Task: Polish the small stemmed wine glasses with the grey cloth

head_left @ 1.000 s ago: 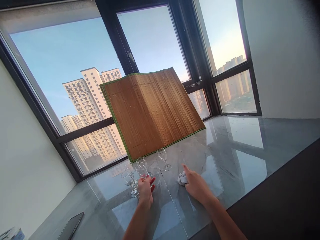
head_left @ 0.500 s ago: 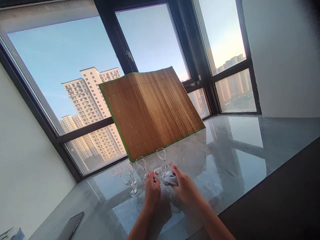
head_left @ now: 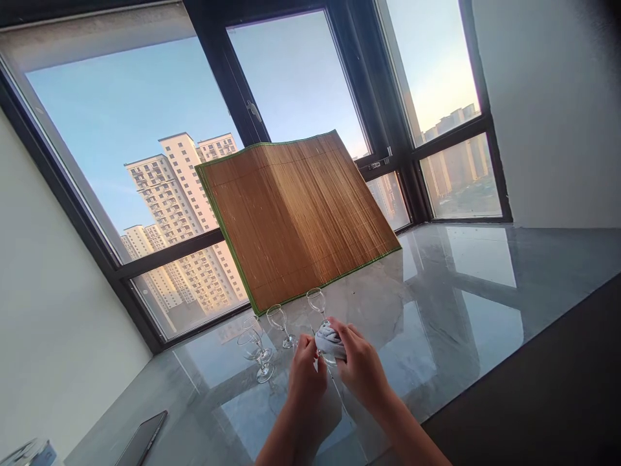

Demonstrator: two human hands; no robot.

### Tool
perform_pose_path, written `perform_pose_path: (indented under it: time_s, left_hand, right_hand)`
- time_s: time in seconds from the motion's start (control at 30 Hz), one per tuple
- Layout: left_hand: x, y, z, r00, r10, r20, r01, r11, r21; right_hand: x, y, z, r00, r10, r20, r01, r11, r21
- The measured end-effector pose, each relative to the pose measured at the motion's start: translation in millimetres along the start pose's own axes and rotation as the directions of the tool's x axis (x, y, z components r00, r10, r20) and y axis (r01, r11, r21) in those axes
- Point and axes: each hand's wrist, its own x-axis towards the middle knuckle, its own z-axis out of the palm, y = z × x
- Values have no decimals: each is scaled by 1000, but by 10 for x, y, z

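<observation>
My left hand (head_left: 307, 374) is closed on a small stemmed glass (head_left: 330, 360), mostly hidden behind my fingers and the cloth. A grey-white cloth (head_left: 330, 340) is bunched in my right hand (head_left: 359, 362), pressed against the bowl of that glass. Several more clear stemmed glasses stand upright on the glossy grey counter (head_left: 466, 291). One wine glass (head_left: 249, 345) is left of my hands with another close behind it. Another wine glass (head_left: 277, 318) stands farther back, and a further wine glass (head_left: 316, 299) is just beyond my right fingers.
A brown bamboo mat (head_left: 301, 213) with green edging leans against the window behind the glasses. A dark phone (head_left: 141, 440) lies at the lower left, near a partly visible container (head_left: 35, 454). The counter's front edge runs diagonally at the right.
The cloth has moved up over the glass, covering more of its bowl. My left hand has shifted slightly right, closer to my right hand. The standing glasses keep their places.
</observation>
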Motion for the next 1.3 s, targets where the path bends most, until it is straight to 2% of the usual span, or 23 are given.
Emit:
perform_pose_path:
  time_s: [0.07, 0.13, 0.23, 0.33, 0.43, 0.53, 0.63, 0.7, 0.77, 0.93, 1.07, 1.2, 1.3]
  left_hand:
    - [-5, 33, 5, 1000, 27, -5, -27, 1000, 0]
    - [9, 42, -13, 999, -3, -49, 1, 999, -33]
    - [45, 15, -56, 988, -61, -139, 53, 997, -61]
    - [57, -36, -77, 981, -70, -179, 68, 998, -18]
    - [40, -71, -73, 979, -59, -193, 64, 998, 21]
    - [16, -70, -72, 985, -40, -169, 41, 999, 3]
    - [4, -40, -79, 993, 8, -117, -10, 1000, -11]
    - [2, -19, -84, 994, 49, -93, -50, 999, -7]
    - [3, -4, -87, 994, 68, -83, -69, 998, -13]
    - [-8, 8, -109, 993, 81, -85, -83, 996, -15]
    - [-41, 9, -149, 990, 110, -93, -114, 993, -31]
    - [-57, 11, -156, 991, 95, -89, -101, 993, -62]
    - [-52, 24, -140, 994, 68, -82, -76, 992, -98]
  right_hand:
    - [23, 71, -39, 997, 33, -73, -36, 999, -38]
    - [44, 143, -84, 986, 79, -147, -87, 995, -52]
    - [61, 195, -120, 968, 172, -180, -168, 985, 38]
    - [54, 150, -105, 971, 235, -52, -220, 954, 203]
    - [45, 60, -86, 968, 232, 96, -250, 932, 262]
    - [55, 1, -101, 943, 261, 208, -321, 877, 357]
    - [64, 0, -148, 869, 298, 395, -475, 726, 497]
    - [53, 15, -190, 801, 304, 515, -577, 620, 532]
    - [28, 22, -232, 752, 300, 587, -640, 544, 542]
    - [-30, -58, -304, 717, 317, 620, -686, 477, 549]
    - [-52, -120, -320, 672, 234, 703, -728, 385, 567]
    - [-78, -119, -328, 679, 182, 711, -724, 325, 609]
    - [-85, -145, -356, 644, 207, 736, -758, 306, 576]
